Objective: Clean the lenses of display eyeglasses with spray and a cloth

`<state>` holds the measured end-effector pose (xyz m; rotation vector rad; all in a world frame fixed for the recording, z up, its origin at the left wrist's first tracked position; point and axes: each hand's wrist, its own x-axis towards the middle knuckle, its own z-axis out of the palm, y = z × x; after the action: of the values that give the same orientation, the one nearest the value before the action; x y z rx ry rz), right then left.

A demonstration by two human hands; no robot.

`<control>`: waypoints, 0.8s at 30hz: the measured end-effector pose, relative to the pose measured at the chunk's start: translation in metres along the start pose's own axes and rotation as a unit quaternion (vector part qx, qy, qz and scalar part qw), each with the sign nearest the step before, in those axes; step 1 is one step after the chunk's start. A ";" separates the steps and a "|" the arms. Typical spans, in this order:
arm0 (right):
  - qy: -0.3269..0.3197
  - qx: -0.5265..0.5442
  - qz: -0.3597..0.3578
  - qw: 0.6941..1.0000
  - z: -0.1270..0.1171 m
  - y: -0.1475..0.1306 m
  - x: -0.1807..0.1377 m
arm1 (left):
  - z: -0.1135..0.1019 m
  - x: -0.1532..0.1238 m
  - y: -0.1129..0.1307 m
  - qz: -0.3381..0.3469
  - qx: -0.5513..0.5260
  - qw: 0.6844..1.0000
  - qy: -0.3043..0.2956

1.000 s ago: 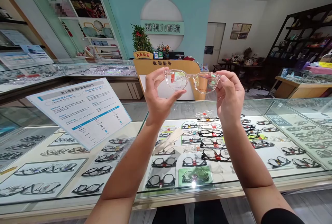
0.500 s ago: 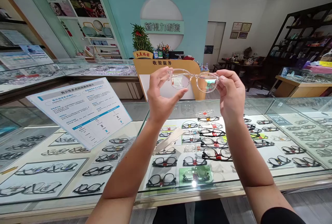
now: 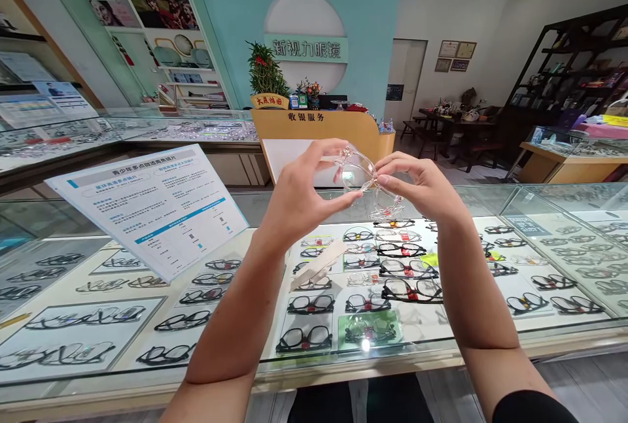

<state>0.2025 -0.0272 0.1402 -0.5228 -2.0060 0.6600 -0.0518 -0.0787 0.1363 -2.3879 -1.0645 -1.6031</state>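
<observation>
A pair of clear-framed eyeglasses (image 3: 357, 168) is held up over the glass display case (image 3: 338, 363), tilted with one lens higher than the other. My right hand (image 3: 424, 191) pinches the frame near the bridge between thumb and fingers. Curled around the upper lens end is my left hand (image 3: 301, 197), its fingers behind the frame and its thumb stretched out below the lens. Exactly where the left fingertips touch is partly hidden. Beneath my hands, rows of dark-framed glasses (image 3: 412, 289) and a pale strip (image 3: 320, 265) are in view.
A printed sheet (image 3: 157, 214) stands tilted at the left on the case. Behind is a yellow-and-white service counter (image 3: 318, 123) with a potted plant (image 3: 267, 73). Another glass case (image 3: 583, 155) stands at the far right.
The eyeglasses have turned from level to tilted, their right side dropping. My right hand has moved left and down, from the outer end to the bridge; my left hand is slightly lower.
</observation>
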 end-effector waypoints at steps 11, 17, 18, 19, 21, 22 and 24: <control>-0.076 0.201 0.096 0.972 0.010 0.001 0.002 | 0.003 0.006 -0.017 -0.010 -0.240 0.969 -0.054; -0.039 0.198 0.093 0.975 0.011 0.006 0.002 | 0.009 0.007 -0.026 0.008 -0.194 0.980 -0.039; -0.020 0.191 0.093 0.977 0.012 0.007 0.002 | 0.011 0.007 -0.026 0.015 -0.176 0.984 -0.022; 0.003 0.185 0.090 0.979 0.012 0.007 0.002 | 0.013 0.007 -0.025 0.021 -0.153 0.988 0.011; 0.050 0.173 0.077 0.981 0.014 0.008 0.003 | 0.018 0.006 -0.020 0.030 -0.094 0.987 0.127; 0.075 0.165 0.065 0.981 0.017 0.008 0.004 | 0.021 0.005 -0.016 0.029 -0.061 0.979 0.191; 0.127 0.137 0.035 0.982 0.024 0.007 0.004 | 0.027 0.002 -0.005 0.012 -0.011 0.965 0.262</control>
<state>0.1803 -0.0251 0.1282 -0.4867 -1.6334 0.8540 -0.0334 -0.0623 0.1244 -1.8035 -0.9038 -2.0718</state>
